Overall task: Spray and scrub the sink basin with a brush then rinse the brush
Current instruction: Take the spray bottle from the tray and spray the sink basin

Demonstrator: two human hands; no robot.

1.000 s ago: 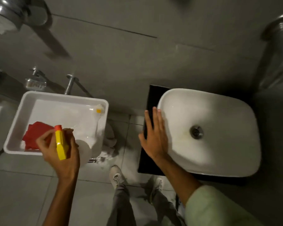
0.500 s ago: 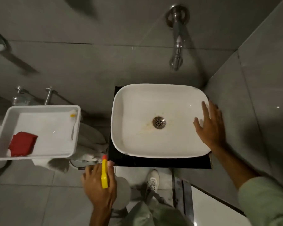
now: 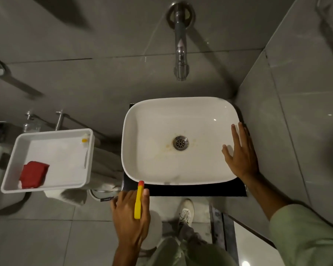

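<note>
Two bare hands frame a white sink basin (image 3: 181,112): the left hand (image 3: 130,214) is closed around a yellow spray bottle (image 3: 138,200) just below the basin's near rim, its red tip pointing toward it and its white body mostly hidden beneath the hand; the right hand (image 3: 240,152) lies flat, fingers spread, holding nothing, on the basin's right rim. Left of the basin, a white tray (image 3: 10,169) holds a red sponge (image 3: 34,174) and a pale brush (image 3: 86,148), hard to make out. Yellowish stains ring the drain (image 3: 180,143).

Grey tiled walls (image 3: 85,77), floor (image 3: 37,237) (dim)
</note>
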